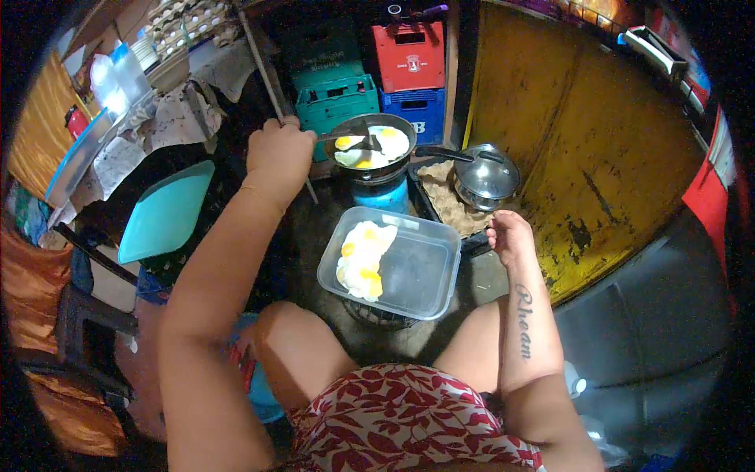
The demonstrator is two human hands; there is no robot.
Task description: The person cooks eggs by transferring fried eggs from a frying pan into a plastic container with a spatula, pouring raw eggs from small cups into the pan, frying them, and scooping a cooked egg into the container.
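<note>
My left hand (279, 156) is closed round the handle of a dark spatula (360, 140), whose blade is in the frying pan (373, 167). Fried eggs (391, 141) with yellow yolks lie in this pan, which sits on a stove with a blue body (381, 195). In front of the stove, a clear plastic container (421, 271) holds several fried eggs (362, 259) along its left side. My right hand (513, 236) hangs to the right of the container, its fingers curled in with nothing visible between them, close to the black edge of a paper-lined tray (448, 193).
A lidded steel pot (487, 177) stands on the tray, near a yellow panel (582, 149). Green (338, 102), red (409, 59) and blue crates are stacked behind the stove. At left are a turquoise lid (169, 212), a cluttered table and egg trays (193, 27).
</note>
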